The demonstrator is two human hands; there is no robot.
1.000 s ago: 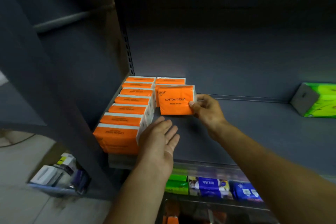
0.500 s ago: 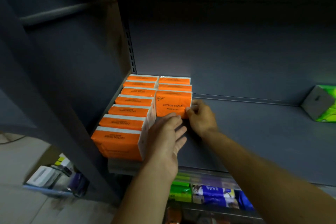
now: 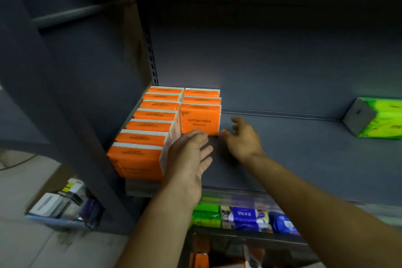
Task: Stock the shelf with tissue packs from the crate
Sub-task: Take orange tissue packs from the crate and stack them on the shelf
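Orange tissue pack (printed COTTON TISSUE) stands upright, fronting the second row on the grey shelf. Left hand flat, fingers straight, at its lower edge; right hand loosely spread just beside its corner, holding nothing.

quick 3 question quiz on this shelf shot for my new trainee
1. True or false: the right hand grips the front orange pack.
2. How many orange packs stand in the shorter row?
3. The green pack lies on the shelf: A) at the far right B) atop the orange rows C) behind the orange rows.
Key: 1 false; 2 three; 3 A.
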